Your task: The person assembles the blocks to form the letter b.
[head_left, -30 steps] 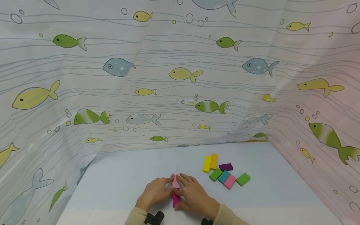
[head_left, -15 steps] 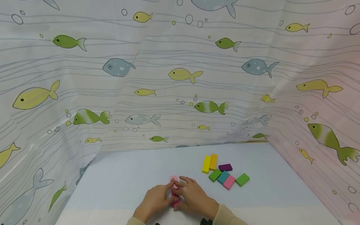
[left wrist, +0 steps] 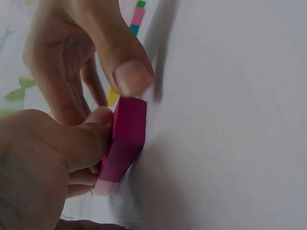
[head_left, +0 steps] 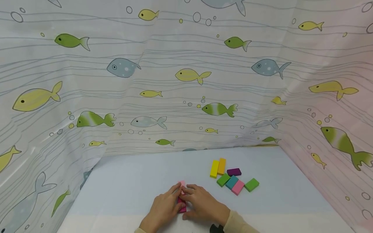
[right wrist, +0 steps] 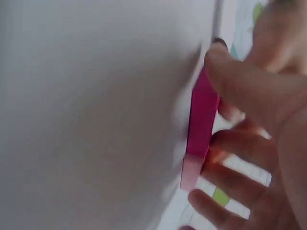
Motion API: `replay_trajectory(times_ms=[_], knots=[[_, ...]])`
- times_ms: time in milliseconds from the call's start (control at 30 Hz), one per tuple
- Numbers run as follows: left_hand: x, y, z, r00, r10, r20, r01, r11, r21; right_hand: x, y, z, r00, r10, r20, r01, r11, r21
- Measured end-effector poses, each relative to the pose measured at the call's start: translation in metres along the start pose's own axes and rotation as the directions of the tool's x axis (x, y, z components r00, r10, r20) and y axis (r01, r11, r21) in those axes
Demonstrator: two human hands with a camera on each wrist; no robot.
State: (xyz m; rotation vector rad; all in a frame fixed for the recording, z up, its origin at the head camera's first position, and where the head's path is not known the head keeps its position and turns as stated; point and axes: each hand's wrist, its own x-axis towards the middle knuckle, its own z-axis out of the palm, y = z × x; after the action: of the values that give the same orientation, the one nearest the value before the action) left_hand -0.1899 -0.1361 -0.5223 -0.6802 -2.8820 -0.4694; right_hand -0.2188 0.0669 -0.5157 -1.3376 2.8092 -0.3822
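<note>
left hand (head_left: 163,210) and right hand (head_left: 204,207) meet over magenta block (head_left: 182,207) and pale pink block (head_left: 182,184), set end to end on light blue table (head_left: 131,181), near its front edge. both hands pinch magenta block: left thumb (left wrist: 81,143) on its side, right thumb (left wrist: 127,72) at its end. whether fingers also touch pale pink block, cannot tell. loose group right of magenta block, farther back: yellow block (head_left: 214,169), orange block (head_left: 221,166), purple block (head_left: 234,171), two green blocks (head_left: 252,184), teal block (head_left: 231,182), pink block (head_left: 238,187). fish-print curtain (head_left: 186,81) behind table.
</note>
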Motion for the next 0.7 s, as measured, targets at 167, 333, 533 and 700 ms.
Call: replay_trajectory(times_ms=[167, 333, 533, 700], knots=[[-0.001, -0.002, 0.001, 1.000, 0.005, -0.016, -0.005, 1.000, 0.014, -0.008, 0.021, -0.018, 0.998, -0.008, 0.067, -0.002, 0.990, 0.144], [-0.001, 0.001, 0.003, 1.000, 0.000, -0.006, 0.000, 1.000, 0.002, -0.024, 0.056, -0.051, 0.991, 0.137, -0.012, -0.130, 0.962, 0.240], [-0.002, 0.004, 0.004, 1.000, 0.021, -0.020, -0.019, 0.998, 0.061, -0.051, 0.103, -0.077, 0.948, 0.289, -0.131, -0.253, 0.939, 0.234], [-0.002, 0.005, 0.004, 1.000, 0.015, -0.025, -0.013, 0.995, 0.103, -0.066, 0.136, -0.077, 0.886, 0.458, -0.075, -0.422, 0.863, 0.278]])
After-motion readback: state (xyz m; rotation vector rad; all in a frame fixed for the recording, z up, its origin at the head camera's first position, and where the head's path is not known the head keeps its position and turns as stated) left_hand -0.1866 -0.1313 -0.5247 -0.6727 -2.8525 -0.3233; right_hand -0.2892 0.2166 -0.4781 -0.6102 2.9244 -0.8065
